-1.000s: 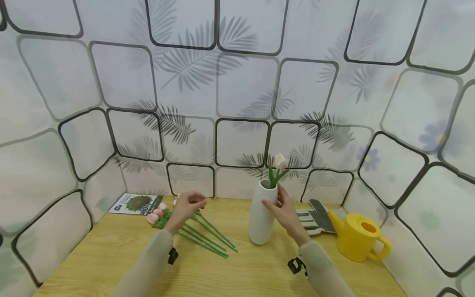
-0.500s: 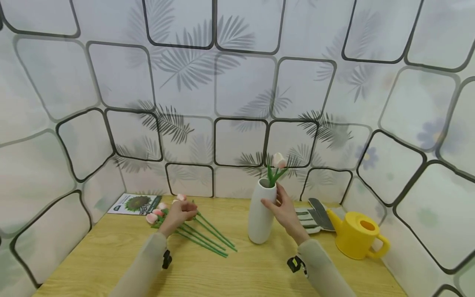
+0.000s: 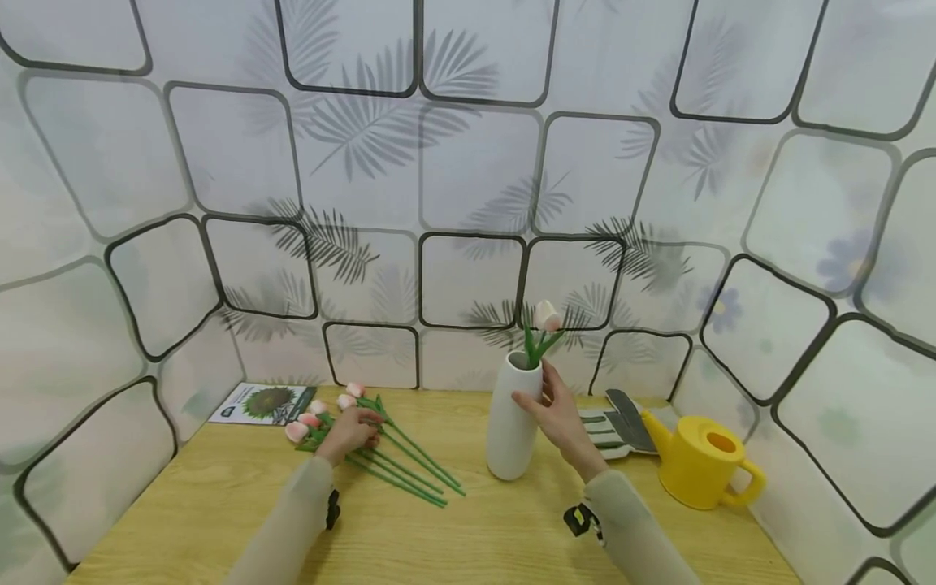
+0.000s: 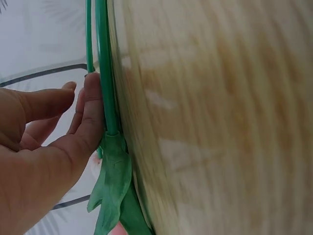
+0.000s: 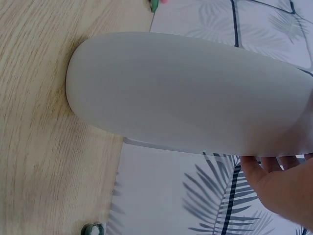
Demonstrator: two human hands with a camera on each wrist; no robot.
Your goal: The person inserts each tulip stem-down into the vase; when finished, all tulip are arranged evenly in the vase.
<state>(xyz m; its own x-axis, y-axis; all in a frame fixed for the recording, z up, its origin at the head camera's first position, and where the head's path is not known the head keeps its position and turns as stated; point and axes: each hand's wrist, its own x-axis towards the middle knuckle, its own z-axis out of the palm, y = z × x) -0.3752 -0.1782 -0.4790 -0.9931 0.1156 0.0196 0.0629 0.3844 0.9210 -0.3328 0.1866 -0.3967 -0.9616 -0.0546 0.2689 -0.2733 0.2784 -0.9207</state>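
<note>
A pale wall (image 3: 468,195), patterned with dark rounded squares and grey fronds, is seen beyond the 2 hands, and a light wood-grain table (image 3: 439,544) is spread beneath them. A tall white vase (image 3: 510,431), smooth, plain and rounded at the base, is stood on the table and gripped near its rim by the right hand (image 3: 559,414), with the thumb laid on the near side and the fingers curved round the flank. To the right of that hand, a yellow watering can (image 3: 695,471) is placed, its spout pointed toward the hand. Around the left hand (image 3: 353,432), pink-and-white tulips (image 3: 310,421) with bright green stems are laid flat; 5 blossoms can be counted. A stem (image 4: 105,78) is touched by that hand's fingers, while its thumb is held apart from them. Striped gloves (image 3: 603,431) are laid just beyond the right wrist, and a sunflower packet (image 3: 266,404) beyond the left hand, to its left. Above the right hand's fingertips, 1 pale pink tulip (image 3: 548,317) is held upright by the vase, its pointed leaves fanned over the rim.
</note>
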